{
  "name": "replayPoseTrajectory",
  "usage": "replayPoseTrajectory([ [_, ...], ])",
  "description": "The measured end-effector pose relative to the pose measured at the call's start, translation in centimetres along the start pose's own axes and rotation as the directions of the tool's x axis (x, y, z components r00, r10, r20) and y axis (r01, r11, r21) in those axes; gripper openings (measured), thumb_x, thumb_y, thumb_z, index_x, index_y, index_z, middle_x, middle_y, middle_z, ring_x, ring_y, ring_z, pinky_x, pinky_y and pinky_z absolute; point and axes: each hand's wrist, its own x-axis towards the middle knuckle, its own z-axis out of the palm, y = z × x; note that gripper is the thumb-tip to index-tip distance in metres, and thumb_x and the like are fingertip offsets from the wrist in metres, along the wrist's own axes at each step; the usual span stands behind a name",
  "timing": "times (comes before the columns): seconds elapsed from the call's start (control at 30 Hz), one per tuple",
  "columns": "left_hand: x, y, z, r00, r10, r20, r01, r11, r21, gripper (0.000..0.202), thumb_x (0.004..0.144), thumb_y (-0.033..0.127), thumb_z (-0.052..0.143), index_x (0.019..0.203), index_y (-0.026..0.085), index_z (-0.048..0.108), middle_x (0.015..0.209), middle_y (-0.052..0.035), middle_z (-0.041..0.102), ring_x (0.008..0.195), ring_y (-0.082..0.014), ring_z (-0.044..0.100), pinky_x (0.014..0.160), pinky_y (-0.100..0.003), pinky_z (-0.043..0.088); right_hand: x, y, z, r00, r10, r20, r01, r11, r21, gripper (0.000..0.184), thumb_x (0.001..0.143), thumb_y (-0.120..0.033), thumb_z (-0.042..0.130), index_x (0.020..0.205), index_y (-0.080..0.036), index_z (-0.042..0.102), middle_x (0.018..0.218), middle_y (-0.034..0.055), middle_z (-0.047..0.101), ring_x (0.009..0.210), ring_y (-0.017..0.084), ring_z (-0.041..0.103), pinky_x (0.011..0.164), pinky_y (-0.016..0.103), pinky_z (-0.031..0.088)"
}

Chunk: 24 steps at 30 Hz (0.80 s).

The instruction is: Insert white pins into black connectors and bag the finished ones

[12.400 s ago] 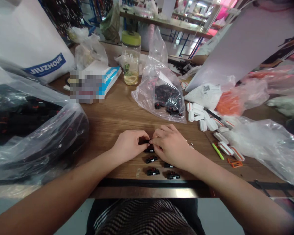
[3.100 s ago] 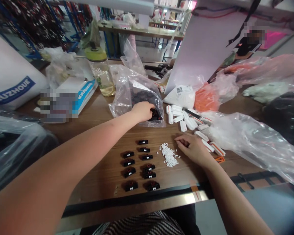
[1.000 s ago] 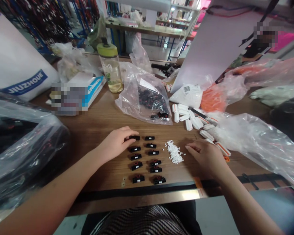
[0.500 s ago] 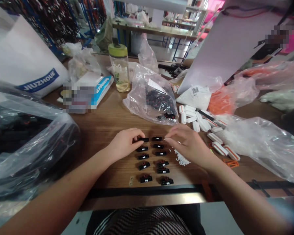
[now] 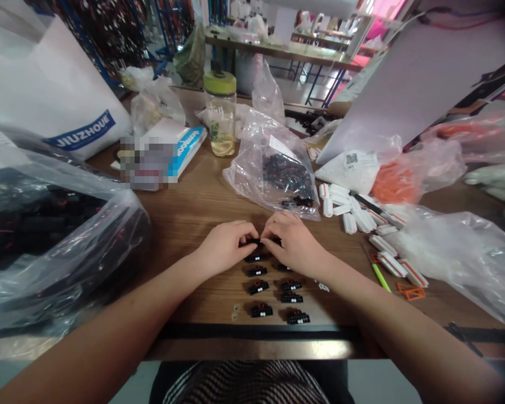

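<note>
My left hand [image 5: 229, 245] pinches a black connector housing [image 5: 249, 241] at the far end of the left row. Against its right end, the thumb and fingers of my right hand [image 5: 289, 240] are pinched together, with a white speck, apparently a small white plug [image 5: 261, 240], at the tips. More black connectors stand in two rows towards me, such as one on the left [image 5: 261, 310] and one on the right [image 5: 298, 318], most with two white dots on the front. My right hand and wrist hide part of the right row and most of the small white pieces [image 5: 323, 287].
Behind my hands lies a clear bag of black parts [image 5: 288, 171]. To the right are white-and-orange pieces [image 5: 364, 216], a lime-green pen-like tool [image 5: 381, 277] and an orange frame [image 5: 411, 291]. A bottle [image 5: 221, 120] stands behind; a large plastic bag [image 5: 122, 224] fills the left.
My right hand has moved left from beside the right row to the connector in my left hand, and now covers the far right connectors. The view has shifted slightly.
</note>
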Motion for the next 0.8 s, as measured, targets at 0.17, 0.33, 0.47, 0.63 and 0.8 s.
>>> replayPoseTrajectory([
  [0.17,0.0,-0.1,0.1,1.000,0.005,-0.001,-0.005,1.000,0.006,0.007,0.083,0.016,0.067,0.087,0.021,0.065,0.079,0.0020,0.061,0.070,-0.0142,0.058,0.066,-0.027,0.044,0.4,-0.5,-0.4,0.997,-0.059,0.053,0.064,0.992,-0.113,0.016,0.091,-0.020,0.056,0.081,-0.018,0.068,0.092,0.0070,0.063,0.091,0.023,0.051,0.083,0.039,0.036],
  [0.33,0.1,-0.2,0.0,1.000,-0.004,0.006,0.004,1.000,0.026,0.006,0.082,0.017,0.068,0.086,0.021,0.065,0.078,0.0017,0.062,0.070,-0.0152,0.058,0.066,-0.027,0.044,0.7,-1.3,-0.7,0.986,-0.116,0.122,0.144,0.958,-0.249,0.023,0.094,-0.018,0.050,0.080,-0.016,0.069,0.091,0.0087,0.065,0.090,0.023,0.052,0.081,0.039,0.032],
  [0.47,0.1,-0.3,0.1,1.000,-0.015,-0.001,0.015,1.000,0.016,0.006,0.082,0.017,0.069,0.086,0.021,0.066,0.078,0.0016,0.063,0.072,-0.0158,0.058,0.067,-0.027,0.044,0.3,-1.4,-0.7,0.981,-0.145,0.132,0.176,0.947,-0.267,0.024,0.094,-0.016,0.049,0.086,-0.017,0.072,0.090,0.0080,0.069,0.089,0.023,0.053,0.082,0.039,0.032],
  [0.63,0.1,-0.3,0.2,0.999,-0.047,-0.016,0.047,0.998,-0.029,0.007,0.080,0.017,0.070,0.086,0.021,0.068,0.076,0.0026,0.064,0.068,-0.0141,0.058,0.064,-0.026,0.043,-0.4,-0.9,-0.7,0.988,-0.131,0.083,0.147,0.964,-0.222,0.023,0.092,-0.016,0.051,0.093,-0.018,0.074,0.087,0.0050,0.071,0.088,0.022,0.056,0.085,0.039,0.033],
  [0.8,0.1,-0.4,0.3,0.999,-0.033,-0.020,0.032,0.998,-0.057,0.010,0.080,0.014,0.069,0.087,0.020,0.069,0.077,0.0022,0.063,0.069,-0.0136,0.058,0.065,-0.025,0.043,-0.2,-1.2,-1.0,0.984,-0.143,0.105,0.163,0.961,-0.223,0.023,0.089,-0.015,0.054,0.087,-0.018,0.076,0.089,0.0069,0.071,0.090,0.023,0.058,0.085,0.041,0.034],
])
